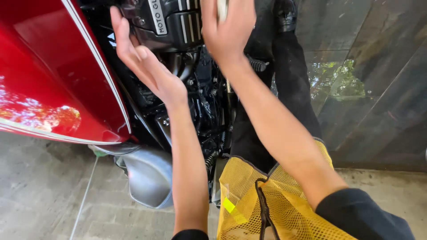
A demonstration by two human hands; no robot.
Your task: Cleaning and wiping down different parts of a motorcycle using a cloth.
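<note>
Head view: both bare arms reach forward to the black motorcycle engine (178,26), which sits beside the red fuel tank (49,71). The left hand (142,62) is open, palm turned inward, fingers near the engine cover; the right hand (229,31) is closed around a pale cloth (221,9) pressed against the engine. A yellow mesh vest (275,204) with a small bright tag hangs below the arms.

Red tank (49,75) and black engine (178,26) crowd both hands; floor open.

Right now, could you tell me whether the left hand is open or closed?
Open: the left hand shows a flat palm with fingers extended beside the black engine, holding nothing.
</note>
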